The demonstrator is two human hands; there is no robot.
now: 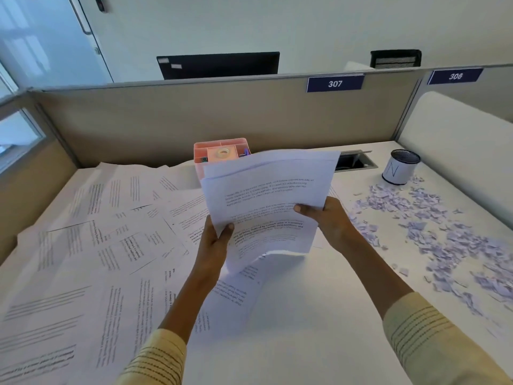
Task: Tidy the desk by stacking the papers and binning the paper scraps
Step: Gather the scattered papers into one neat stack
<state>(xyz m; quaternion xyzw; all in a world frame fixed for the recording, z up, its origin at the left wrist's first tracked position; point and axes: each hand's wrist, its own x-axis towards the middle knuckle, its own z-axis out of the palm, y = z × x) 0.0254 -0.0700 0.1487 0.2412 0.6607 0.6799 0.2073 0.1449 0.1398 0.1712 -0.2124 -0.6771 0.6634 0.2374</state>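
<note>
Above the middle of the desk (305,315) you hold a small sheaf of printed sheets (266,207) upright off the surface, your left hand (216,240) pinching its lower left edge with thumb on the front, your right hand (327,218) clamped on its right edge the same way, long axis running away from you. Loose papers (111,245) lie scattered flat to the left, nearer your left hand, so I judge that hand should reach for the next sheet. Paper scraps (433,232) cover the right side near the mesh cup (401,168), beyond your right hand, not yet binned.
</note>
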